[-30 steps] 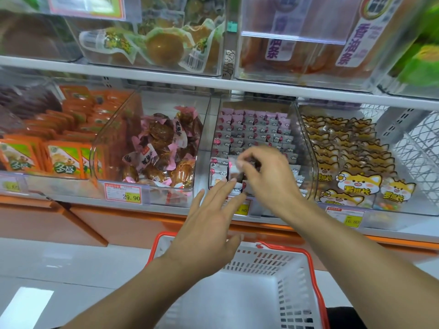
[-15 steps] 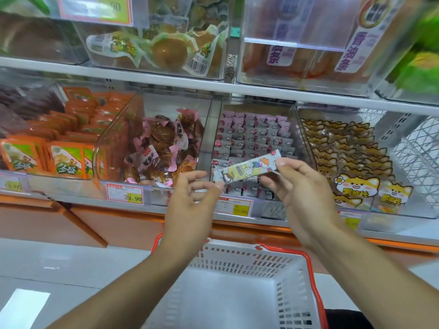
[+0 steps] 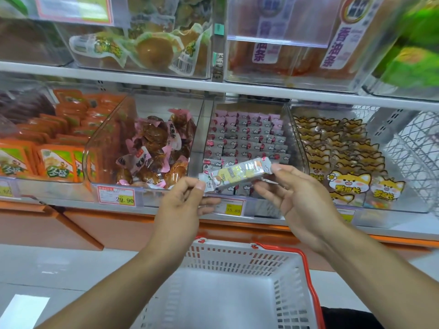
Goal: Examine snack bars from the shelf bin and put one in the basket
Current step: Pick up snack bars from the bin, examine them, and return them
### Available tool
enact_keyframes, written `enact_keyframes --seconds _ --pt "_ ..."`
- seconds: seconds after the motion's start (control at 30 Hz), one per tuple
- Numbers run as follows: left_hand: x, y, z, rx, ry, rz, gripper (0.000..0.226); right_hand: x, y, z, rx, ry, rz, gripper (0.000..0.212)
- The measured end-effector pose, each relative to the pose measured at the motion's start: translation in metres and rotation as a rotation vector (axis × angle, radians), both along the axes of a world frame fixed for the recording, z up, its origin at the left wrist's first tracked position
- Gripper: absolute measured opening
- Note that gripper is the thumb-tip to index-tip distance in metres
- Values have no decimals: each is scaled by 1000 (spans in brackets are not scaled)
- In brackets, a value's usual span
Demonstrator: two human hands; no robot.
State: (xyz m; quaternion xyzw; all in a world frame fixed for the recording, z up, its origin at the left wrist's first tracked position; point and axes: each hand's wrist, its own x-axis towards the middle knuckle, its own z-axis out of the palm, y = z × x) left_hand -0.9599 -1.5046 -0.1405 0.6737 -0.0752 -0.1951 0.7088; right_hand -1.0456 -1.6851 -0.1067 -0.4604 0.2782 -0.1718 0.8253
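Now both hands hold one snack bar (image 3: 235, 175) at the centre of the frame, in front of the clear shelf bin (image 3: 247, 141) of pink-and-white wrapped bars. The left hand (image 3: 183, 205) pinches the bar's lower left end between thumb and forefinger; half a second ago its fingers were only reaching toward that end without touching it. The right hand (image 3: 299, 198) pinches the upper right end with thumb and fingertips, as it did before. The bar lies tilted, right end higher, with its yellow-and-white face toward the camera, and it sits slightly lower against the bin than in the earlier frame. Below the hands, at the bottom centre, stands the white basket (image 3: 240, 260) with its red rim; no bar can be seen in it. To the left of the bin, a price tag (image 3: 116, 196) reading 29.90 hangs on the shelf edge.
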Motion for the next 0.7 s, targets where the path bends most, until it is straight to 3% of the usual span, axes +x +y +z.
enact_keyframes --seconds 0.13,0.27,0.33,0.43,0.57,0.7 --pt "3 0 0 -51 48 -32 24 -5 -3 0 -206 -14 173 64" --pt "2 -1 2 -119 100 -71 29 -10 0 -1 -479 -20 262 50" --pt "1 -2 4 -152 99 -74 29 -12 3 -2 -497 -51 253 39" --pt "0 -2 6 -192 54 -115 7 -13 6 -2 -476 -44 178 39" --pt "-3 2 7 -174 23 -169 21 -12 5 -3 -461 22 61 42" --pt "-3 1 6 -231 148 -65 40 -10 1 -3 -382 53 108 34"
